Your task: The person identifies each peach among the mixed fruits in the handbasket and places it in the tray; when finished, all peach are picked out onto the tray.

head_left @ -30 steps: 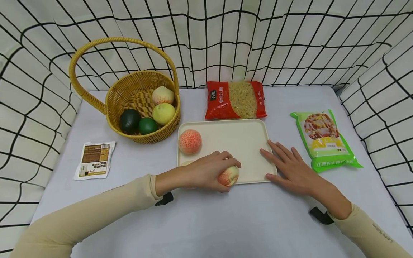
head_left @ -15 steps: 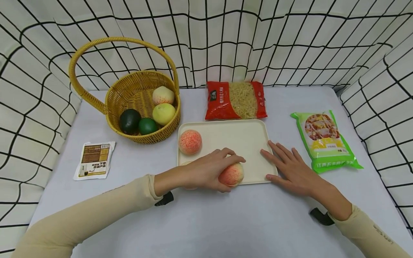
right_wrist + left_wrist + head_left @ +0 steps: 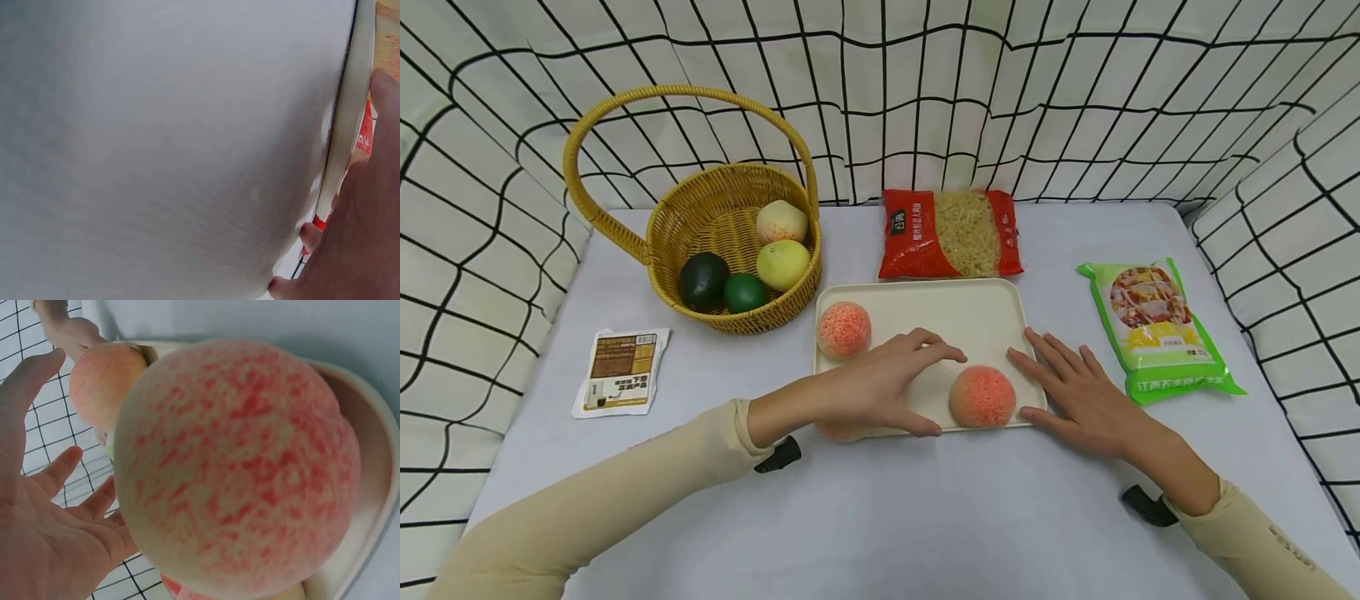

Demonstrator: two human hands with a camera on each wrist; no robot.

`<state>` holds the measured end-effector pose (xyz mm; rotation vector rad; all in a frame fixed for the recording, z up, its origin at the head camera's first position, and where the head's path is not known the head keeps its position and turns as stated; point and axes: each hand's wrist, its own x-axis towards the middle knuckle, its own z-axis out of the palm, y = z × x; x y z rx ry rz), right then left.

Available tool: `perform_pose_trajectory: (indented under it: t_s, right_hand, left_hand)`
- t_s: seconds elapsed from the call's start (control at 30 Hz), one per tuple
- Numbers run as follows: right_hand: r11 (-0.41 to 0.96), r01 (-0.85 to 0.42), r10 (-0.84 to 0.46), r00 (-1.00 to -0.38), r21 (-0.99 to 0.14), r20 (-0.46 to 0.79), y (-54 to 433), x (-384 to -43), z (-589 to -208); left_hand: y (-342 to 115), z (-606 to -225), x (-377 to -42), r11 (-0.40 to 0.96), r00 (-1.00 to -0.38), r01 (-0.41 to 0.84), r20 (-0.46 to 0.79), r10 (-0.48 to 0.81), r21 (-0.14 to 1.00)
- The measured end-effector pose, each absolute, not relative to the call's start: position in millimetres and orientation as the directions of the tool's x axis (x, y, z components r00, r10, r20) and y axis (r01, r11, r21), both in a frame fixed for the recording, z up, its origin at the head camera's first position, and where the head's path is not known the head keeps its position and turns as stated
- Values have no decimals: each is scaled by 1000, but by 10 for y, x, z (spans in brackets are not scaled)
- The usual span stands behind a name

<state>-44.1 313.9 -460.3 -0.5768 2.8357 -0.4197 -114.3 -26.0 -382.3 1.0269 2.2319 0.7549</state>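
Note:
A cream tray [image 3: 936, 325] carries three peaches in the head view. One pink peach [image 3: 982, 397] rests near its front right corner, just beyond the spread thumb and fingers of my left hand [image 3: 876, 387]. That hand holds nothing. Partly hidden under my left wrist is a second peach [image 3: 841, 431], which looms large as a speckled peach [image 3: 237, 469] in the left wrist view. A third peach [image 3: 844, 331] sits at the tray's back left. My right hand [image 3: 1078, 396] lies with fingers extended against the tray's right edge; the tray wall [image 3: 344, 125] shows beside it in the right wrist view.
A wicker basket [image 3: 658, 242] with a tall handle stands back left, holding several fruits. Behind the tray lies a red pasta bag [image 3: 951, 233]. To the right is a green food bag [image 3: 1157, 325], to the left a white packet [image 3: 621, 372]. Black netting [image 3: 880, 100] surrounds the table.
My left hand has let go of the peach, its fingers spreading and drawing slightly back. The peach has moved right along the tray toward my right hand, which has stayed put.

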Motion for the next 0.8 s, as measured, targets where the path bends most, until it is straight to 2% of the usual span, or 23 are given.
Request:
perform_pose_trajectory:
  t_s: [0.33,0.63,0.8]
  right_hand:
    - [881,-349,-412,-898,-320,-153,3139,-446,-4600]
    - [881,-355,-413,-899,-312,-145,3135,-436,-4591]
    - [882,-354,-412,-899,-312,-146,3141,-446,-4609]
  left_hand:
    - [-375,-3679,-1311,545,-605,492,-183,775,679]
    - [-754,-3352,-1762,593,-749,412,-113,653,692]
    - [-965,-3263,-1950,607,-794,349,-119,597,714]
